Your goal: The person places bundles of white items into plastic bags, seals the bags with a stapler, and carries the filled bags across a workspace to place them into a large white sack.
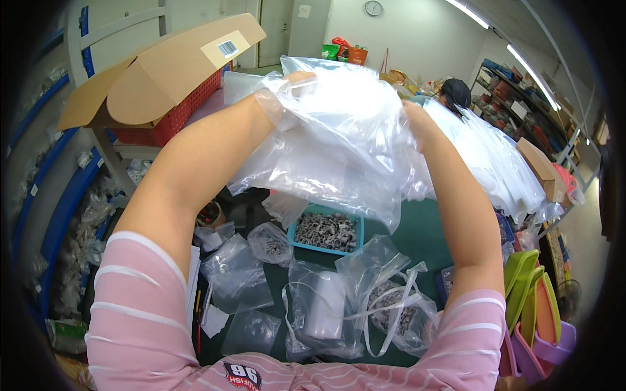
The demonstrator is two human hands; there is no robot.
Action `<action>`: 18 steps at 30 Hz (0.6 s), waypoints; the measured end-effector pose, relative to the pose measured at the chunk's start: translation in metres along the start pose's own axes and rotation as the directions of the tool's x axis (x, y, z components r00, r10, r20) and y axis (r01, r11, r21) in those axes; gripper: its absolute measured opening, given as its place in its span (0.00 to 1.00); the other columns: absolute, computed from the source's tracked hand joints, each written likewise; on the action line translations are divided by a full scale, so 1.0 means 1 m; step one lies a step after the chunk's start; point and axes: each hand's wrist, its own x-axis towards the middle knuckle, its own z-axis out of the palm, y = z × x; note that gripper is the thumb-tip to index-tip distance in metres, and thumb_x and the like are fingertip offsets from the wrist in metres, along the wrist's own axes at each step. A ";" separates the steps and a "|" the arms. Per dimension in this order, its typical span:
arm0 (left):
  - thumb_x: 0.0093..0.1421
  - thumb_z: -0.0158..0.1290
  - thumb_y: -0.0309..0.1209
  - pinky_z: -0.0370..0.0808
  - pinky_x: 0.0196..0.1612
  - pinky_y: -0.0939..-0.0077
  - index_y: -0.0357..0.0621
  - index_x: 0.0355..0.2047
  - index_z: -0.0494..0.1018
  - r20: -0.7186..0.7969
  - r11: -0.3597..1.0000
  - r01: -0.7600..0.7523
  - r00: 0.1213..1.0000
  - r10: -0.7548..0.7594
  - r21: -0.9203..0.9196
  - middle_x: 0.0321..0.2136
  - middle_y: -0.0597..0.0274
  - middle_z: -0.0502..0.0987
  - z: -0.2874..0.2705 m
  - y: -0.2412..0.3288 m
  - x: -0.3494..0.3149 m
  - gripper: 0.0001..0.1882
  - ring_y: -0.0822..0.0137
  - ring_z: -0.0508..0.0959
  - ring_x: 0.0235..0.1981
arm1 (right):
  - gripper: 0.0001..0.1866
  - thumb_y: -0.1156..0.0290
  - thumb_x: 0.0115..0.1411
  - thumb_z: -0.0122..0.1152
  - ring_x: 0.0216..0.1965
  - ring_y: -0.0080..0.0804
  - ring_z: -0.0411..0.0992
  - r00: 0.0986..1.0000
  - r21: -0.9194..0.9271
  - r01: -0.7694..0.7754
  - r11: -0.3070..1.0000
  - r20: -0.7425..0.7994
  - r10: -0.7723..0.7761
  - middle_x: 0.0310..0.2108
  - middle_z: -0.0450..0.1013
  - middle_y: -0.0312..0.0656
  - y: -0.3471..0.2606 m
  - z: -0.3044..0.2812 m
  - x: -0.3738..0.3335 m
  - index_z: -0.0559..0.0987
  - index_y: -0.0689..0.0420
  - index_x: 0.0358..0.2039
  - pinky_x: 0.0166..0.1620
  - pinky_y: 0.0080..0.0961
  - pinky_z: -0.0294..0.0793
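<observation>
A large clear plastic bag (339, 130) is held up in front of me above the table, its lower edge hanging free. My left hand (298, 81) grips its upper left part, with film over the wrist and some fingers hidden. At the bag's right side my right hand (416, 124) is closed on the film, slightly blurred. Beneath the bag, a turquoise tray (319, 249) is filled with small grey parts (328, 232). Nearer to me lie a clear bag of grey parts (394, 306), a smaller such bag (270, 244) and a bagged white roll (326, 306).
A stack of clear bags (482, 156) lies to the right, near a cardboard box (541, 171). Green, orange and purple plastic bins (535, 306) stand at lower right. At left, cardboard (176, 72) rests on a red crate (182, 111). A person in a dark cap (455, 93) is behind.
</observation>
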 end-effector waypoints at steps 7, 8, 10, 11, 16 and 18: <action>0.56 0.48 0.28 0.74 0.31 0.80 0.34 0.36 0.71 0.170 0.701 0.399 0.911 -0.376 -0.591 0.31 0.58 0.75 0.003 0.004 0.008 0.10 0.70 0.76 0.27 | 0.25 0.58 0.58 0.46 0.52 0.42 0.61 0.896 -0.680 0.383 0.625 0.108 -0.432 0.49 0.63 0.50 -0.035 -0.003 -0.008 0.67 0.66 0.48 0.54 0.31 0.59; 0.55 0.49 0.28 0.74 0.31 0.79 0.34 0.36 0.71 0.161 0.718 0.436 0.893 -0.421 -0.543 0.31 0.57 0.75 0.003 0.005 0.008 0.11 0.69 0.76 0.28 | 0.26 0.57 0.57 0.48 0.53 0.45 0.60 0.941 -0.528 0.337 0.779 0.175 -0.289 0.50 0.62 0.52 -0.045 0.010 -0.014 0.66 0.66 0.48 0.55 0.34 0.58; 0.54 0.51 0.30 0.74 0.33 0.78 0.32 0.37 0.70 0.151 0.566 0.562 0.777 -0.611 -0.603 0.31 0.56 0.74 -0.007 0.026 0.005 0.14 0.69 0.76 0.29 | 0.32 0.46 0.58 0.43 0.56 0.44 0.56 0.834 -0.832 0.523 0.185 0.456 -0.309 0.53 0.60 0.49 -0.038 0.029 -0.015 0.67 0.62 0.50 0.55 0.43 0.55; 0.53 0.52 0.31 0.73 0.33 0.77 0.31 0.38 0.70 0.179 0.375 0.605 0.660 -0.730 -0.702 0.32 0.55 0.74 -0.011 0.034 0.005 0.15 0.68 0.75 0.30 | 0.33 0.44 0.58 0.41 0.58 0.43 0.53 0.888 -0.928 0.369 0.051 0.336 -0.314 0.55 0.60 0.47 -0.032 0.042 -0.023 0.66 0.59 0.51 0.56 0.49 0.52; 0.53 0.51 0.33 0.69 0.46 0.70 0.29 0.42 0.68 -0.354 0.702 0.587 0.608 -0.711 -0.404 0.40 0.47 0.72 -0.030 0.021 -0.021 0.21 0.59 0.72 0.42 | 0.33 0.43 0.57 0.42 0.58 0.44 0.53 0.856 -0.892 0.447 0.070 0.405 -0.321 0.56 0.59 0.45 -0.025 0.043 -0.042 0.65 0.58 0.53 0.56 0.45 0.52; 0.53 0.51 0.35 0.67 0.49 0.70 0.30 0.44 0.67 -0.536 0.858 0.512 0.738 -0.410 0.048 0.43 0.45 0.70 -0.023 -0.017 -0.040 0.22 0.56 0.71 0.45 | 0.33 0.43 0.57 0.43 0.58 0.44 0.53 0.863 -0.894 0.443 0.066 0.406 -0.299 0.55 0.60 0.45 -0.032 0.044 -0.044 0.65 0.57 0.53 0.56 0.43 0.53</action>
